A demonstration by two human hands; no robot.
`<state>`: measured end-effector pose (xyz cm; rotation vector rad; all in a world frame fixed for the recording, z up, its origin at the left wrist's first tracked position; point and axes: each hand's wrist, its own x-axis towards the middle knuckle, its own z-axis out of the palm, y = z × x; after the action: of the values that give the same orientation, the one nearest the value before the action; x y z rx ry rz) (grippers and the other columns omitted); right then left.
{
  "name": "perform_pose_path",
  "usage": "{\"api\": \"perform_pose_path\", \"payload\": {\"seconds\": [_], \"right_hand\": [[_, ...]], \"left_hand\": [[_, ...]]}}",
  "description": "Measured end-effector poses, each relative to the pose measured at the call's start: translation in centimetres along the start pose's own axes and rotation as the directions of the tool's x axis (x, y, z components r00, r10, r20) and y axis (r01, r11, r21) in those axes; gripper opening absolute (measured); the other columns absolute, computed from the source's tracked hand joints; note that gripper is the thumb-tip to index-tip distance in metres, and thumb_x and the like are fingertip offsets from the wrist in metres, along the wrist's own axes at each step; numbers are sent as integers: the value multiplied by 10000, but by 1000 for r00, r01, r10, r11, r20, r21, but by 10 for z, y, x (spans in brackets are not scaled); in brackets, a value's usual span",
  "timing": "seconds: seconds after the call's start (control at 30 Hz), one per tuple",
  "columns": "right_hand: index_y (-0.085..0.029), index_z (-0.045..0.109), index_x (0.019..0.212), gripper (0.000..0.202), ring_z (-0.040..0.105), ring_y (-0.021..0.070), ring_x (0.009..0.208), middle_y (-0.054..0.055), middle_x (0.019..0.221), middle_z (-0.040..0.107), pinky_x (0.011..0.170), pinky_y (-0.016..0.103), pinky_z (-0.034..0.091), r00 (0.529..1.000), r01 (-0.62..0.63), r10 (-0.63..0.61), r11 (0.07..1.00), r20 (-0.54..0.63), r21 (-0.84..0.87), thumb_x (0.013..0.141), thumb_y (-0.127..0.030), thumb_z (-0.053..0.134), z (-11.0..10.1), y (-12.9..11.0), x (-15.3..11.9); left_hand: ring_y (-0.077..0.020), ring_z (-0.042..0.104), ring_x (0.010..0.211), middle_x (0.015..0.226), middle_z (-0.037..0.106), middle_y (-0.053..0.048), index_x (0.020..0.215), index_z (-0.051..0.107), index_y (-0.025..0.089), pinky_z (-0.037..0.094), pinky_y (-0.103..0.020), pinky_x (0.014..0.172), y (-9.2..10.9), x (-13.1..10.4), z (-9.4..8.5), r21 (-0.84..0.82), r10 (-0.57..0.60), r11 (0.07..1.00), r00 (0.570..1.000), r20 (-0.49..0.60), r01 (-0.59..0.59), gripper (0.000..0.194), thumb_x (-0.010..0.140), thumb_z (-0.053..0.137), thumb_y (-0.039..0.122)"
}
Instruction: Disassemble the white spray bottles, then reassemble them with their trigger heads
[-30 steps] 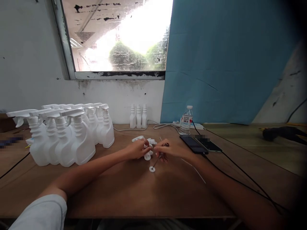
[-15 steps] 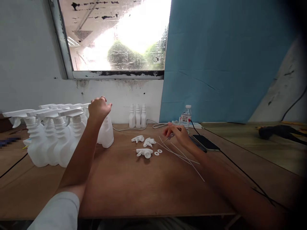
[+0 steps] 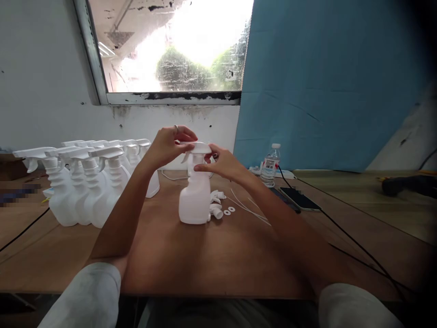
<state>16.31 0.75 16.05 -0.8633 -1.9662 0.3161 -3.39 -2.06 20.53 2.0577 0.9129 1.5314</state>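
- Head view, taking the spray bottle in hand as the middle of the clock: one white spray bottle (image 3: 194, 202) stands upright on the brown table (image 3: 164, 262), with one sprayer head (image 3: 200, 147) on its neck, nozzle toward nine o'clock.
- Two bare hands are at its top. The left hand (image 3: 166, 145), wearing one ring (image 3: 176, 129), comes in from ten o'clock; its fingers are bent and nearly closed, thumb against the nozzle end and fingertips over the top, so the sprayer head sits between them.
- The right hand (image 3: 223, 161), at one o'clock, has its fingers curled round the joint of head and neck: thumb across the neck, forefinger at the back of the head. A small dark round end (image 3: 215, 156) shows in this hand; the rest is hidden.
- At three o'clock, just beside the bottle: two loose sprayer heads (image 3: 216, 211), then two white rings (image 3: 229, 211), near each other.
- Beyond them, also at three: at least two thin white tubes (image 3: 243, 203), partly behind the right forearm, and two phones (image 3: 300, 199).
- At two o'clock: one clear water bottle (image 3: 271, 166).
- At nine o'clock: a cluster of white spray bottles (image 3: 92, 196), four in front; overlap prevents a full count.
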Motion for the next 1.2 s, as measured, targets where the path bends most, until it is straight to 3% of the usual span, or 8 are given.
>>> {"api": "perform_pose_path", "payload": {"seconds": [0.1,0.17,0.3,0.4,0.53,0.73,1.0,1.2], "right_hand": [[-156,657,854,398,499,106,588,5,700,575,471,222,367,999,-48,50,991,-18,124,621,-433,822,-3,-9,-3],[-153,646,852,390,491,99,549,0,669,563,432,216,357,992,-66,89,968,-87,242,618,-402,834,-11,-13,-5],[-188,575,824,432,418,77,472,-30,611,496,364,215,298,924,-2,160,910,-347,414,608,-447,844,-31,-15,-3],[-205,500,724,438,276,48,416,-60,542,373,345,225,215,893,52,170,881,-418,470,639,-498,815,-41,-17,-2],[-206,450,642,446,205,45,441,-63,553,293,378,226,176,936,124,53,874,-348,470,655,-475,805,-44,-20,-7],[-227,568,810,459,470,113,605,-25,690,468,493,253,391,971,229,-163,847,-176,480,580,-531,823,-52,-19,-14],[-244,579,874,504,585,231,926,39,910,592,700,365,521,984,176,-152,911,-93,373,557,-541,832,-71,-17,-10],[-294,568,887,608,525,294,1071,59,963,566,830,431,487,937,335,-256,855,-239,395,496,-721,756,-73,-12,-9]], "left_hand": [[-190,675,833,843,671,-58,897,672,135,523,-233,676,6,-4,11,-155,-55,986,998,-6,54,283,639,788,115],[-196,667,926,957,664,-53,1063,632,163,528,-256,755,5,-3,13,-144,2,990,1000,15,0,395,695,772,193],[-210,632,1013,1123,638,-82,1291,481,203,511,-298,838,-7,3,11,56,78,994,957,280,-97,601,768,716,381],[-173,629,834,975,658,-53,1159,564,192,487,-247,693,-11,4,11,246,41,950,861,507,-190,510,758,698,478],[-88,455,581,650,495,28,715,532,173,338,-215,517,-9,4,6,335,90,868,779,621,-367,357,755,692,489],[-82,393,562,608,410,43,616,421,185,332,-217,508,-18,7,-12,116,84,959,652,754,-257,409,703,739,427],[-103,517,646,674,529,17,666,561,180,435,-197,560,-20,6,-7,41,82,986,687,722,-160,297,648,790,370],[-148,654,681,856,682,-38,1012,697,186,483,-194,509,-38,10,-12,-181,44,979,770,636,93,438,682,719,474]]}}
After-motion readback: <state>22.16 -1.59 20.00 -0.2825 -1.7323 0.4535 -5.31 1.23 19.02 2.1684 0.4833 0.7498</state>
